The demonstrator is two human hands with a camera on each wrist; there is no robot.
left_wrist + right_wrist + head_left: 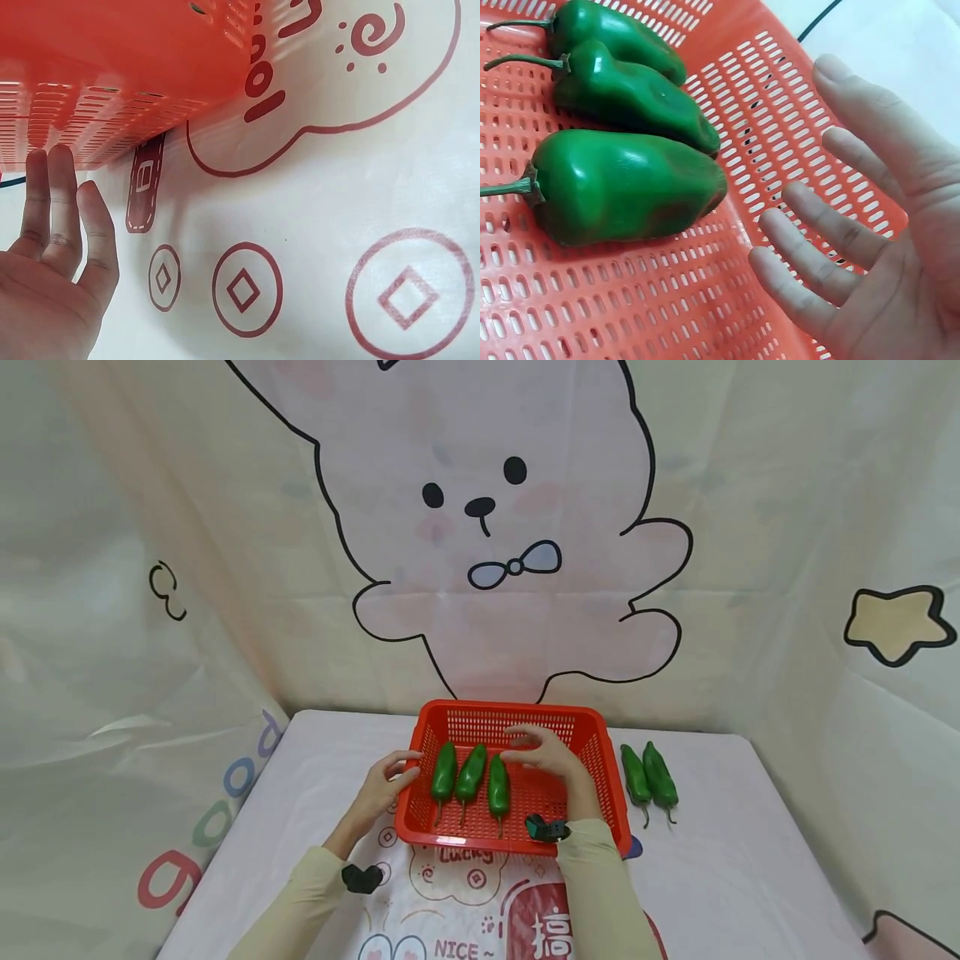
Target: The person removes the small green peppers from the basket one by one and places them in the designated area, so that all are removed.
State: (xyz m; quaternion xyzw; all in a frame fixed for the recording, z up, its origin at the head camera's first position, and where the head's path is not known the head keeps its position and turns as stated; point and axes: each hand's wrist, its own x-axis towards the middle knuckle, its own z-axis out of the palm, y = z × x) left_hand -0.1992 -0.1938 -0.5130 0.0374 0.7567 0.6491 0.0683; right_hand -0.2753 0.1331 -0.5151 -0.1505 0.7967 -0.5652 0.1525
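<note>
Three green peppers lie side by side in a red plastic basket (pixel 525 839): a left pepper (pixel 445 771), a middle pepper (pixel 471 774) and a right pepper (pixel 498 787). My right hand (pixel 551 756) is over the basket beside the right pepper, its fingers spread and nothing between them. In the right wrist view, that hand (pixel 885 247) is apart from the nearest pepper (pixel 630 187). At the basket's left side is my left hand (pixel 381 789). The left wrist view has its fingers (pixel 61 210) extended against or close beside the basket wall (pixel 112 97); contact is hard to tell.
Two more green peppers (pixel 660 777) lie on the white tablecloth (pixel 720 843) to the right of the basket. Behind the table hangs a cloth backdrop (pixel 525 635) with a cartoon figure. Red printed designs cover the tablecloth in front of the basket.
</note>
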